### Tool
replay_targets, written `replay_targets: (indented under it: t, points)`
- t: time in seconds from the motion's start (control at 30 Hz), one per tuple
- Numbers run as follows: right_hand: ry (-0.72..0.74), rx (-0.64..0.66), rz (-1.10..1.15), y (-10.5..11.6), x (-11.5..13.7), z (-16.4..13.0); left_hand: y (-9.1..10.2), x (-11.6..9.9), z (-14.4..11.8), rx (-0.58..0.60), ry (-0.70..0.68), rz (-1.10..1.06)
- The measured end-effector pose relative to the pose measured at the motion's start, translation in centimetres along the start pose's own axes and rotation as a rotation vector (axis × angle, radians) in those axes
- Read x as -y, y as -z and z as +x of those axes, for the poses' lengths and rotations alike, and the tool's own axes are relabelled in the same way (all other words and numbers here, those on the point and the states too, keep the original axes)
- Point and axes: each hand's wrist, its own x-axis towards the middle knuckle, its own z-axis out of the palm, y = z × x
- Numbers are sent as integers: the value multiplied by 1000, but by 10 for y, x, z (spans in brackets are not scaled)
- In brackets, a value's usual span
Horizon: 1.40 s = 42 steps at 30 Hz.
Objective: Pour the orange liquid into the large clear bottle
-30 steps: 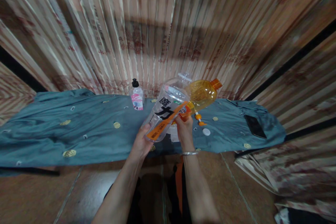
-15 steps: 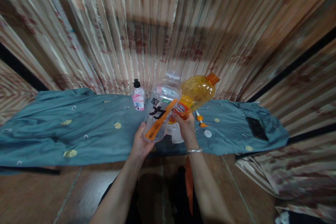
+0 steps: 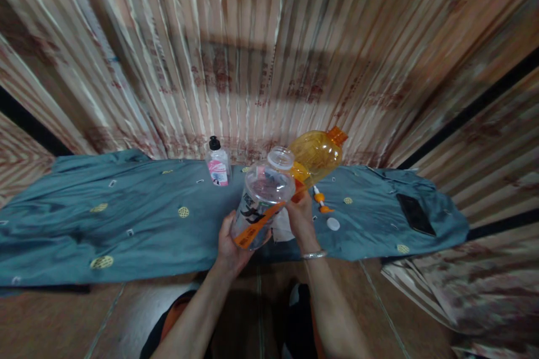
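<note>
My left hand (image 3: 231, 247) is wrapped round the lower part of a clear plastic bottle (image 3: 261, 207) with an orange stripe and black characters. The bottle leans to the right, its uncapped mouth tipped towards me. In my right hand (image 3: 300, 213) is an orange see-through bottle (image 3: 318, 157), gripped near its lower end and tilted with its neck up to the right. The clear bottle overlaps part of the orange one. Just right of my right hand, an orange and white pump head (image 3: 320, 199) and a round white cap (image 3: 333, 224) lie on the cloth.
A small bottle (image 3: 218, 165) with a black cap and pink label stands at the back, left of centre. Some white material (image 3: 283, 228) lies behind the hands. A black phone (image 3: 416, 214) rests on the green cloth (image 3: 151, 219) at the right. Curtains (image 3: 236, 67) hang behind.
The clear bottle has tipped towards me, so its open mouth and shoulder now show. The orange bottle stays in my right hand, and the view has shifted slightly.
</note>
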Motion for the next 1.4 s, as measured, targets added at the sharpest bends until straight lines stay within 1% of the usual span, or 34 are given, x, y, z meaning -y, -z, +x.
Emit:
replay_targets:
  t: [0.1, 0.2, 0.4, 0.53, 0.6, 0.7, 0.83, 0.93, 1.0, 1.1, 1.23, 1.4]
  points:
    - [-17, 3, -13, 1, 1, -3, -1, 9, -1, -70, 46, -27]
    - [-23, 15, -51, 1, 1, -5, -3, 12, -3, -127, 72, -57]
    - [-30, 0, -95, 2, 2, -8, -18, 2, -21, -187, 164, -69]
    - [-28, 21, -129, 8, 7, -7, -27, -3, -29, -223, 191, -62]
    - [-21, 3, -137, 16, 7, -8, -30, -4, -29, -248, 175, -55]
    - [-13, -73, -157, 33, 0, -9, -34, -5, -30, -280, 135, -46]
    - [-48, -163, -250, 55, -22, -9, -41, -12, -35, -309, 78, -34]
    - [-72, -189, -318, 63, -37, -8, -44, -20, -39, -324, 42, -25]
    - [-54, -179, -404, 66, -44, -7, -45, -24, -41, -331, 26, -22]
    - [-34, -129, -533, 67, -49, -9, -44, -28, -41, -341, 9, -17]
    - [-39, -83, -595, 67, -54, -13, -41, -32, -41, -347, -7, -9]
    - [-46, -45, -620, 63, -60, -16, -35, -40, -44, -357, -12, 6]
